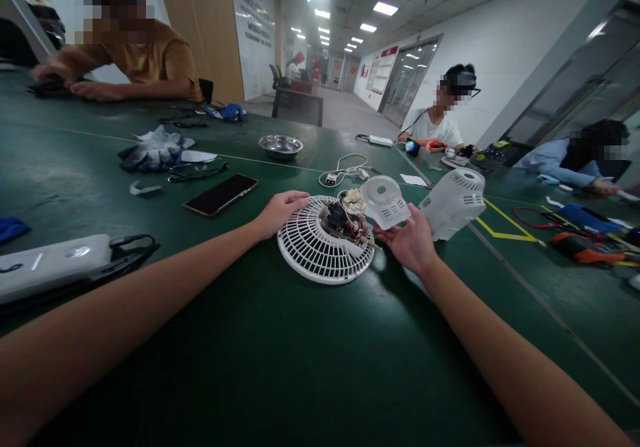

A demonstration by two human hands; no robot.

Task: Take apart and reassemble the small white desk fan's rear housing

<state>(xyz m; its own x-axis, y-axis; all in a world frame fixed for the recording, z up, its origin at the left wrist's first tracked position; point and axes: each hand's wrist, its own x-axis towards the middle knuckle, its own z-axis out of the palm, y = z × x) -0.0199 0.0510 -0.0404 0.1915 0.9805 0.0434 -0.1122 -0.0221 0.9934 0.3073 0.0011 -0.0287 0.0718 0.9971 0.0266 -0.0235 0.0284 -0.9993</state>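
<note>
A round white fan grille (pixel 325 260) lies on the green table, with a dark motor and loose wires (pixel 345 220) exposed at its centre. My left hand (pixel 280 215) grips the grille's left rim, its fingers along the far edge. On the other side, my right hand (pixel 413 241) holds a white plastic cover (pixel 384 201) with slots and a round hole, tilted beside the motor. Its thumb is up at the cover's edge and the fingers are beneath. Just beyond that hand stands a larger white plastic housing (pixel 453 203) with vents.
A phone (pixel 221 195), gloves (pixel 155 148) and a white power strip (pixel 55 267) lie to the left. Farther back are a metal bowl (pixel 281 145) and a white cable (pixel 345 170). An orange multimeter (pixel 583 248) lies right. Other people sit around the table.
</note>
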